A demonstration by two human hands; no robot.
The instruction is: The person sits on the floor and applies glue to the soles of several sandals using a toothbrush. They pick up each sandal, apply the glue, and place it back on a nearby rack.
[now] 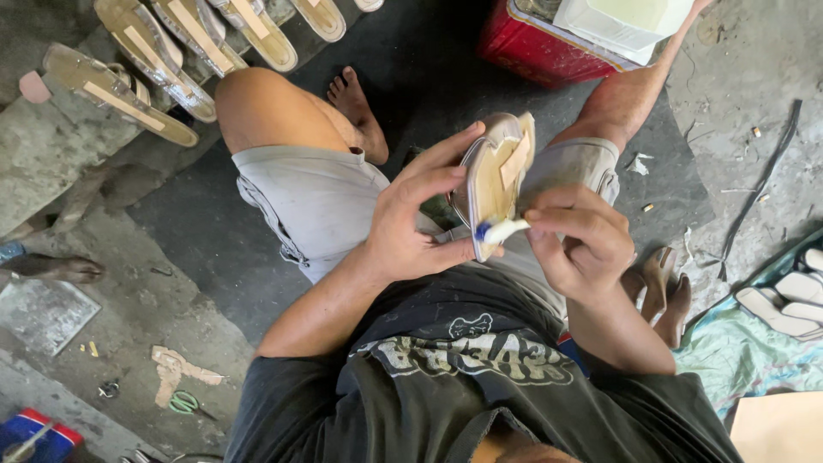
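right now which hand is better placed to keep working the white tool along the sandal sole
Probably the right hand: it already pinches the white tool, whose blue tip touches the sandal sole. The left hand is wrapped around the sole, steadying it.

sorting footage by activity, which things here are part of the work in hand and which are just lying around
In hand:
- sandal sole, gripped by the left hand
- small white brush, held by the right hand against the sole
- row of similar soles on the ledge

Lying about:
- red box
- green scissors
- white slippers
- cardboard scrap
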